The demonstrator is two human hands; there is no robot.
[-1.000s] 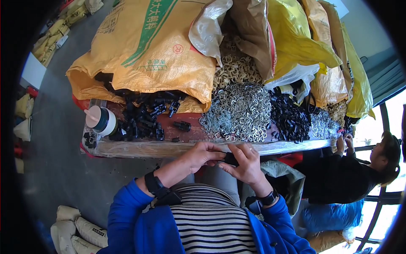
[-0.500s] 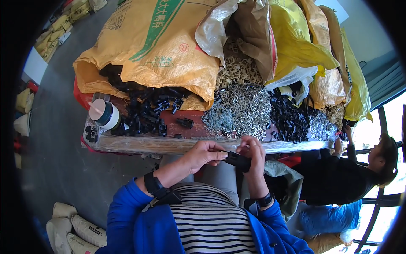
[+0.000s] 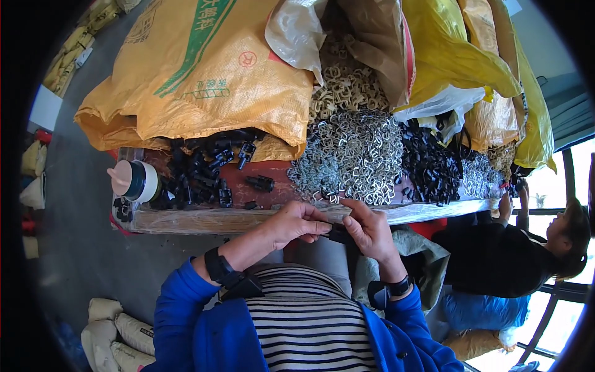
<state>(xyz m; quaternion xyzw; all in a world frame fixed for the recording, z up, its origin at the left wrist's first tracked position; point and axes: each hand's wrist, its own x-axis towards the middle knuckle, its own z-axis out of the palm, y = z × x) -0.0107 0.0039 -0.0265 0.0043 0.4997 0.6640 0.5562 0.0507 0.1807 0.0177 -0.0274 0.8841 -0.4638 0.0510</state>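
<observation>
Taking the black part (image 3: 338, 234) as the clock's centre, the person's left hand (image 3: 291, 224) is reaching in from nine o'clock and is pinching the part's near end, thumb and fingertips clamped together on it. The right hand (image 3: 373, 235) is curving in from three o'clock, its thumb lying close over the other end and its index finger standing apart above; whether those fingers are gripping firmly cannot be told, as they are partly hiding the part. The piece itself is sitting between the two hands, in front of the table's plastic-wrapped edge (image 3: 204, 221). A single black fitting (image 3: 260, 183) is lying on the red tabletop (image 3: 282, 193) at ten o'clock, with a heap of similar black fittings (image 3: 186, 180) spreading farther out the same way. A lidded bottle (image 3: 133, 181) is standing beyond that heap, toward half past nine. An orange woven sack (image 3: 229, 80) is slumping at eleven o'clock, its mouth hanging over the heap. Silvery metal rings (image 3: 369, 164) are piling up just past twelve, tan rings (image 3: 347, 90) are lying behind them, and small black pieces (image 3: 429, 168) are filling the spot at two o'clock. At three o'clock, well apart, a co-worker (image 3: 502, 254) in dark clothing is reaching toward the table's far end.
</observation>
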